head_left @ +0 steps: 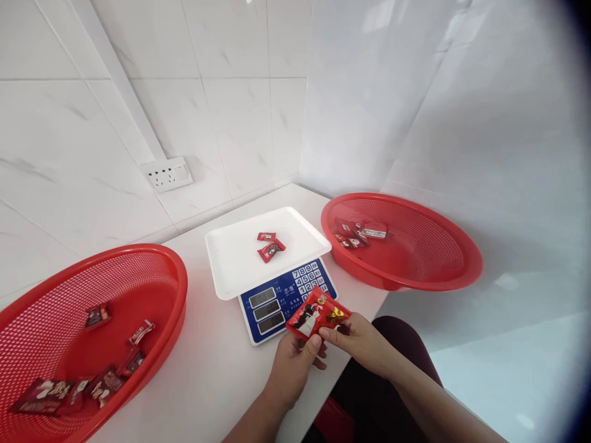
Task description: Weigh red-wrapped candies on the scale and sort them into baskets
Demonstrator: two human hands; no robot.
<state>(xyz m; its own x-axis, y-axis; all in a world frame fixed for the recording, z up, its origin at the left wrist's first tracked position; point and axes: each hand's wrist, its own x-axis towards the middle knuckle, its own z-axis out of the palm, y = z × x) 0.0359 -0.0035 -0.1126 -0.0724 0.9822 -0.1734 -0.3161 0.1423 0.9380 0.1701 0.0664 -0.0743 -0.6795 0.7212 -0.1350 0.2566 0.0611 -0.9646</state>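
Observation:
Between my two hands is a red printed packet [310,320] with a picture and gold marks on its front. My left hand [295,363] grips its lower left edge with the thumb on top. My right hand [355,341] pinches the right side, thumb on the face. The packet is held above the front edge of a blue and white digital scale [289,292], covering some of its keys. On the scale's white tray [235,264] lie two small red wrapped pieces, a flat one [266,236] and a fuller one [271,250].
At left stands a red mesh basket [178,295] with several wrapped snacks [106,384] in it. Another red basket [434,283], right of the scale, contains several red packets [353,232]. A wall socket [167,175] sits behind the white table [203,369].

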